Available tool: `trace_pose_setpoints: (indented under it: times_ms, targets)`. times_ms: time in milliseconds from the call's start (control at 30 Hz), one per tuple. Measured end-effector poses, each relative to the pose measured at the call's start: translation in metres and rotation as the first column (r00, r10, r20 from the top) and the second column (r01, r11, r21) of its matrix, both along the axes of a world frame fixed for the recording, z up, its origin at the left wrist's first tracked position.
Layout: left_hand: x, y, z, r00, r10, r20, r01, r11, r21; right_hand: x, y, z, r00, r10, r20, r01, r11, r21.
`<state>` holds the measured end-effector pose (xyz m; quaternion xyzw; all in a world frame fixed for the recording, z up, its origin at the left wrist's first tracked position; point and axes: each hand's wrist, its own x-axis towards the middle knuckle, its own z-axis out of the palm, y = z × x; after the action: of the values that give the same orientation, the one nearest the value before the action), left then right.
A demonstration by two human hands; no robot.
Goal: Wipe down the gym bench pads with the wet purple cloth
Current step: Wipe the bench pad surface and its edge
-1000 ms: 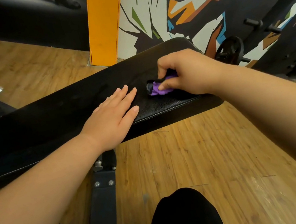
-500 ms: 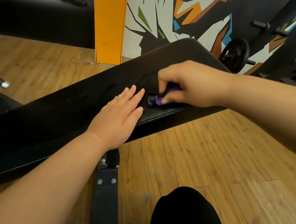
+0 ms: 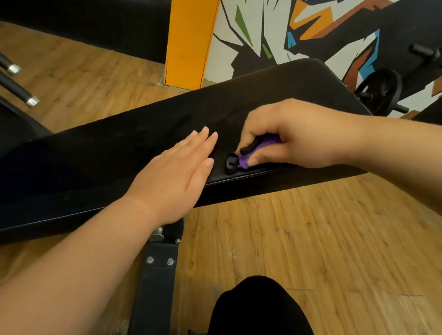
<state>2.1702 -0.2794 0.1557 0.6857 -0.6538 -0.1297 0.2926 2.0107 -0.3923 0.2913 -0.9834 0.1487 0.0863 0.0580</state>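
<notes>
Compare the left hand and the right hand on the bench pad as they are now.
The left hand lies flat with straight fingers; the right hand has its fingers curled. The left hand holds nothing, while the right hand grips the purple cloth bunched under it. The left hand sits nearer the middle of the bench pad; the right hand is closer to its rounded end. Both rest on the pad near its front edge.

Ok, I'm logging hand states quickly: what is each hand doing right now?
Left hand: open, flat on the black padded gym bench.
Right hand: closed on the bunched purple cloth.
</notes>
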Motion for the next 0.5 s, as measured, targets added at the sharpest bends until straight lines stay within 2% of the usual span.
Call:
trace_pose_setpoints:
  times_ms: [167,367,500]
  targets:
    - [0.002,0.000,-0.001,0.999,0.034,0.028,-0.034,0.999,-0.017,0.027,-0.020,-0.009,0.999,0.009,0.049,-0.003,0.993,-0.116]
    - [0.001,0.003,-0.008,0.995,0.102,-0.016,-0.102,0.994,-0.026,0.020,-0.015,-0.003,0.993,0.119,-0.025,-0.117,0.989,0.089]
    - [-0.002,0.006,-0.013,0.990,0.137,-0.020,-0.138,0.989,-0.047,0.041,-0.026,-0.007,0.992,0.123,-0.039,-0.124,0.992,-0.030]
